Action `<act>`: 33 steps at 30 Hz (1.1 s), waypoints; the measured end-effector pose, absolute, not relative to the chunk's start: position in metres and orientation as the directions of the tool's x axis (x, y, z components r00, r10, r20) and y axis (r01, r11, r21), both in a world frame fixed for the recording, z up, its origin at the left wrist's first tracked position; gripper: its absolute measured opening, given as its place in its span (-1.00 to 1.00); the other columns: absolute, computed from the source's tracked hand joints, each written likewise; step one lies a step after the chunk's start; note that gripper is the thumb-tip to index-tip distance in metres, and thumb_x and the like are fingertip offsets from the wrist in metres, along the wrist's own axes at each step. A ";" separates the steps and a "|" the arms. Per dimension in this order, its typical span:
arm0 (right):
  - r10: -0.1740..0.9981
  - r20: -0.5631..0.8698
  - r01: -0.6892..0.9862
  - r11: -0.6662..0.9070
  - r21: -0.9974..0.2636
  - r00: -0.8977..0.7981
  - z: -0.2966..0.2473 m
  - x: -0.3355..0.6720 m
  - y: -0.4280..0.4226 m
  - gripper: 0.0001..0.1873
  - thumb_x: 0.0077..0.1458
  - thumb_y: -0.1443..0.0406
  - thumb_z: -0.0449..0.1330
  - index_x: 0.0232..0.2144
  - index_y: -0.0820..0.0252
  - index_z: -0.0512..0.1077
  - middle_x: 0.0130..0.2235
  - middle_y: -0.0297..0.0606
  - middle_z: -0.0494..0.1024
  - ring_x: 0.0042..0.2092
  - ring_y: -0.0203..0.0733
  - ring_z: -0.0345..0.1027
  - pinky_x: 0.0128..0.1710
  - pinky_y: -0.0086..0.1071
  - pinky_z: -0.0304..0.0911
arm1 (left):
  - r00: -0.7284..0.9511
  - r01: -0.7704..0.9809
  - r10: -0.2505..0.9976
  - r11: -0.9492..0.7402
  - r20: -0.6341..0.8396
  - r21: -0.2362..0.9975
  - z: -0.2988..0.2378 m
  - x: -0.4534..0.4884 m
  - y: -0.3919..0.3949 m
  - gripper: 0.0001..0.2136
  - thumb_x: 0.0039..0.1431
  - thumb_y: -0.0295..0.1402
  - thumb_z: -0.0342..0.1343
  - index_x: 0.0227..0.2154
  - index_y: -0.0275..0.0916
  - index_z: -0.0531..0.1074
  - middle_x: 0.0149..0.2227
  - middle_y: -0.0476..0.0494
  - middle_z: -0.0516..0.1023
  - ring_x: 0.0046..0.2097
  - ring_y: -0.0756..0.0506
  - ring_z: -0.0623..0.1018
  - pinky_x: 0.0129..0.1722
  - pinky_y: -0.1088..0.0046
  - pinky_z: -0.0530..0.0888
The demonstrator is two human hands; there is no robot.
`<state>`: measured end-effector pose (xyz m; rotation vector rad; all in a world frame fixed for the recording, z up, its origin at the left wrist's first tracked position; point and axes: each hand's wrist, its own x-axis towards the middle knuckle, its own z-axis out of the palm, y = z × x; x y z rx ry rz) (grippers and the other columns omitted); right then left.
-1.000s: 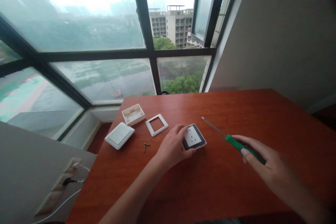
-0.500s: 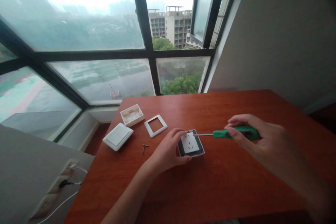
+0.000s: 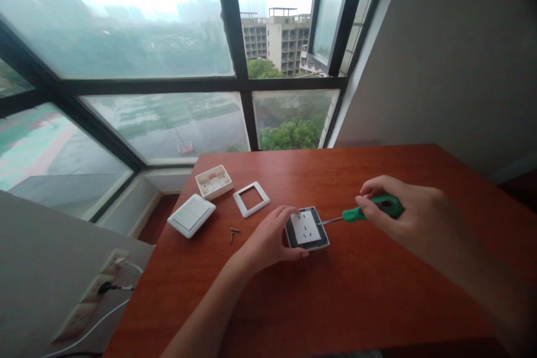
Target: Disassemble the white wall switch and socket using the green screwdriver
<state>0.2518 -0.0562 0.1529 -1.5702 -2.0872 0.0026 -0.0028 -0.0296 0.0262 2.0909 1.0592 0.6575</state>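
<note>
A white wall socket module [image 3: 307, 229] in a dark frame lies on the red-brown table [image 3: 356, 302]. My left hand [image 3: 268, 239] grips its left side, fingers curled round the edge. My right hand [image 3: 403, 218] is closed on a green-handled screwdriver [image 3: 369, 210], held nearly level. The metal tip touches the socket's right edge.
To the left on the table lie a white square frame [image 3: 250, 199], a white back box [image 3: 213, 181], a white switch plate [image 3: 192, 215] and two small brass screws [image 3: 233, 232]. A power strip [image 3: 98, 296] with cables lies on the floor at lower left. Windows stand behind the table.
My right hand swung the screwdriver from pointing away to level, then brought its tip down against the socket's right side. My left hand stayed on the socket.
</note>
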 end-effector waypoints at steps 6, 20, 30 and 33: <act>0.892 0.419 0.919 0.294 -0.261 -0.166 0.154 0.241 -0.049 -0.81 0.15 0.14 0.12 -0.38 0.10 0.40 -0.48 -0.34 0.55 -0.47 -0.16 0.45 -0.48 -0.33 0.16 | 0.544 0.462 0.828 -0.432 0.137 0.775 0.026 -0.003 -0.029 -0.30 -0.19 -0.27 0.43 0.06 -0.15 0.27 0.06 -0.19 0.38 0.03 -0.22 0.43 0.03 0.25 0.39; 0.871 0.452 0.924 0.315 -0.218 -0.191 0.164 0.243 -0.041 -0.79 0.14 0.14 0.11 -0.44 0.09 0.42 -0.52 -0.34 0.54 -0.53 -0.20 0.40 -0.52 -0.35 0.11 | 0.552 0.459 0.826 -0.414 0.113 0.786 0.029 -0.003 -0.028 -0.30 -0.20 -0.26 0.43 0.05 -0.15 0.28 0.05 -0.20 0.38 0.03 -0.23 0.42 0.03 0.25 0.38; 0.880 0.433 0.921 0.318 -0.226 -0.197 0.158 0.241 -0.043 -0.81 0.15 0.15 0.13 -0.44 0.09 0.38 -0.53 -0.36 0.51 -0.52 -0.21 0.39 -0.49 -0.34 0.12 | 0.539 0.448 0.832 -0.414 0.129 0.792 0.025 -0.003 -0.027 -0.30 -0.23 -0.29 0.44 0.04 -0.15 0.30 0.04 -0.20 0.39 0.02 -0.23 0.43 0.01 0.24 0.39; 0.885 0.428 0.932 0.296 -0.208 -0.186 0.156 0.238 -0.042 -0.82 0.14 0.16 0.13 -0.44 0.09 0.38 -0.52 -0.35 0.52 -0.50 -0.18 0.41 -0.48 -0.33 0.12 | 0.541 0.444 0.830 -0.417 0.134 0.793 0.025 -0.003 -0.027 -0.31 -0.23 -0.29 0.44 0.03 -0.15 0.30 0.04 -0.19 0.39 0.02 -0.23 0.43 0.01 0.25 0.40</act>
